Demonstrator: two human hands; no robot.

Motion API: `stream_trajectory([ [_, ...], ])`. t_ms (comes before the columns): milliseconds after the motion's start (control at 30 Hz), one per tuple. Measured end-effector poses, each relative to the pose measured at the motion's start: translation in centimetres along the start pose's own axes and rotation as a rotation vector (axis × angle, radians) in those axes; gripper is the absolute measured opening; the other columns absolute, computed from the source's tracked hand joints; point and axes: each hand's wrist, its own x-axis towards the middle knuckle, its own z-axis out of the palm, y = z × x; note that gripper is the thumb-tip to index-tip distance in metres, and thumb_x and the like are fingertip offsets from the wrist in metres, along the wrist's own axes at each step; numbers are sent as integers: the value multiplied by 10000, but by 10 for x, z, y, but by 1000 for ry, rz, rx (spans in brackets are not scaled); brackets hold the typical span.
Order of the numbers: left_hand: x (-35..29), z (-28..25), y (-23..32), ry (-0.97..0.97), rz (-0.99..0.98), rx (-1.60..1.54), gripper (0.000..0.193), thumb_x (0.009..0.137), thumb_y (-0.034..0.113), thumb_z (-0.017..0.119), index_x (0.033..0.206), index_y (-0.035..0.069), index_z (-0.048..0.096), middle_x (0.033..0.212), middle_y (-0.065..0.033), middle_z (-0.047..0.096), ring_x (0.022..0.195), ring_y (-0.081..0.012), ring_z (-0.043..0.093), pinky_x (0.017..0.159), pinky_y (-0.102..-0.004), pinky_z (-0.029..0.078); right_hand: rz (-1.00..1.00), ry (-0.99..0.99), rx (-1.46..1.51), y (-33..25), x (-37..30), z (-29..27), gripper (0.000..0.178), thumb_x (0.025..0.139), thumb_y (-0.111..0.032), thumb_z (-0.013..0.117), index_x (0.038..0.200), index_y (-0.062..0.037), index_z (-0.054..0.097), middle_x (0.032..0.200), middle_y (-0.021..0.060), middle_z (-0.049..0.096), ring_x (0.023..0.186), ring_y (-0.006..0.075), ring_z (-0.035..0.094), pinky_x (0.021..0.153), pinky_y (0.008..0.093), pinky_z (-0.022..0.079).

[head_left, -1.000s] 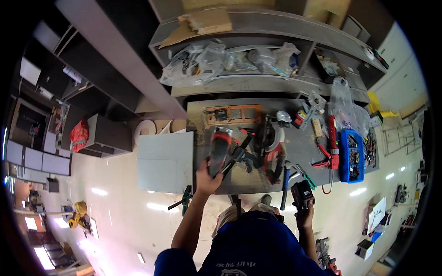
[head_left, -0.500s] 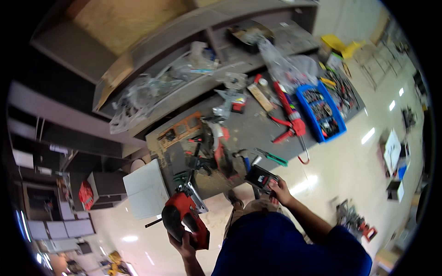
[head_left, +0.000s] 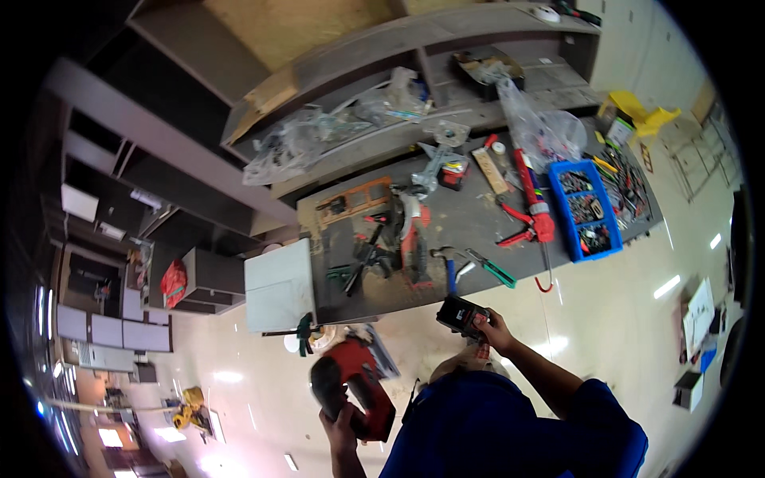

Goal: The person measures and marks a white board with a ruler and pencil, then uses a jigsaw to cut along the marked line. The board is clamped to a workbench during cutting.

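Observation:
My left hand (head_left: 341, 424) is closed around the looped handle of a red-and-black jigsaw (head_left: 349, 358), held low in front of the bench. A flat metal base plate (head_left: 383, 350) shows on the tool's far side, slightly blurred. My right hand (head_left: 496, 333) grips a black battery pack (head_left: 460, 314) just off the bench's front edge, to the right of the jigsaw and apart from it. On the bench beyond the pack lie a hammer (head_left: 450, 271) with a blue handle and a green utility knife (head_left: 496, 271).
The grey bench (head_left: 358, 305) carries a red caulking gun (head_left: 538, 219), a blue divided bin (head_left: 586, 211) of small parts and black clamps (head_left: 370, 259). Plastic bags (head_left: 295, 143) fill the shelf behind. A white board (head_left: 279, 283) juts out at the left.
The view has shifted, so the bench sits farther right and lower. The jigsaw has swung away from the bench edge and its clamps, still in my left hand. My right hand keeps the battery pack.

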Motion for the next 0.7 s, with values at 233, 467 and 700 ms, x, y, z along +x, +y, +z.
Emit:
stream_trajectory([
  [233, -20, -80, -132, 102, -145, 492, 280, 800, 188, 701, 964, -38, 688, 755, -95, 682, 614, -171, 653, 560, -334, 532, 61, -32, -39, 3, -47, 60, 360, 972, -371, 655, 1120, -55, 565, 882, 54, 691, 639, 82, 618, 495, 260, 511],
  [467, -112, -201, -185, 244, -23, 321, 445, 872, 297, 697, 1135, -60, 655, 886, -153, 700, 691, -214, 669, 524, -379, 531, 210, -74, -64, 47, -101, 108, 472, 956, -465, 650, 1180, -56, 580, 853, 56, 701, 613, 80, 553, 503, 264, 452],
  [700, -91, -289, -210, 36, -310, -13, 352, 806, 244, 734, 1001, -47, 700, 776, -109, 696, 654, -184, 676, 609, -334, 547, 357, -32, -4, 137, -142, 142, 461, 980, -510, 580, 1207, -109, 601, 852, 94, 721, 441, 97, 446, 463, 256, 430],
])
